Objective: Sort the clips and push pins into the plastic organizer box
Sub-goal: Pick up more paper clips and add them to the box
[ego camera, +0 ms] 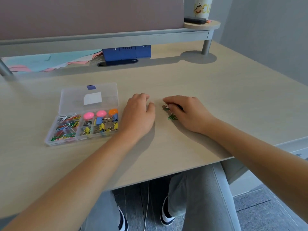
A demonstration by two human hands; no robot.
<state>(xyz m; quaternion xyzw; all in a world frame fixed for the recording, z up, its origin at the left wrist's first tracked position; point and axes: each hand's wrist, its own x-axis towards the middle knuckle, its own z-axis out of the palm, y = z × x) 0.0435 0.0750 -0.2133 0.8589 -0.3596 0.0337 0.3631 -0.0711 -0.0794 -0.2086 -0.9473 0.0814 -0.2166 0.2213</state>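
Observation:
A clear plastic organizer box [66,142] lies on the desk at left with its lid [73,100] folded back. Its left compartments hold coloured paper clips [66,124]; the right ones hold binder clips [105,125] and round pink and orange push pins [98,114]. My left hand [138,114] rests curled on the desk just right of the box, nothing visible in it. My right hand [185,110] is closed over a small pile of clips [166,107], fingers pinching them. Green paper clips [172,117] lie under its thumb side.
A blue box [126,53] and coloured paper sheets [41,62] sit under the raised shelf [116,37] at the back. A round stand [202,25] at back right carries a black case and a cup. The desk's front edge [166,174] runs diagonally above my knees.

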